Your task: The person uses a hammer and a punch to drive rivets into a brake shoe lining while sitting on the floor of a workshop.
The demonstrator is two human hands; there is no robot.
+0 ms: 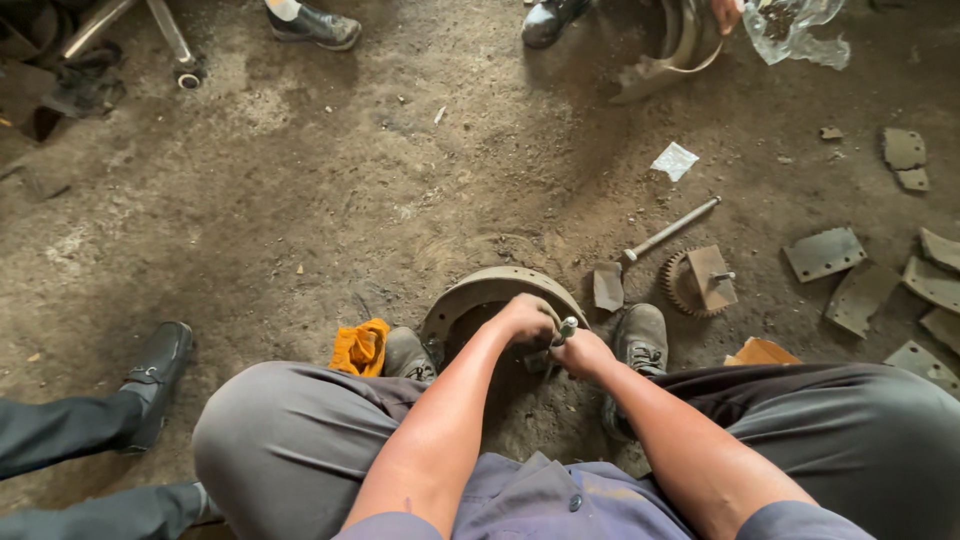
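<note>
Because we look straight down from the head, our own limbs fill the bottom of the frame, and we list from there outward.

Knees: our grey trousers (290, 440) spread across the lower frame, left and right of the arms.

Left hand: our left hand (524, 320), just below centre, is curled into a fist on the inner edge of the brake shoe.

Right hand: our right hand (582, 352) sits touching the left one, fingers closed around a small metal tool (565, 328) whose rounded tip sticks up between the two hands.

Brake shoe: the curved, rusty brake shoe (480, 290) stands on the dirt floor at centre frame, between our two shoes (640, 340), its arc bulging toward the top of the frame.

Rag: an orange rag (360, 347) lies just left of our left shoe.

Gear: right of centre, a toothed gear (680, 285) lies with a flat block on it; a long metal rod (672, 229) lies just above it.

Lining pieces: flat worn lining pieces (824, 253) are scattered along the right edge.

Paper scrap: a pale paper scrap (675, 160) lies above the rod.

Other people: a black shoe (155, 375) and dark trouser leg enter at lower left; more feet show along the top edge, and at upper right another person's hand (727, 12) holds a second curved shoe beside a clear plastic bag (795, 25).
</note>
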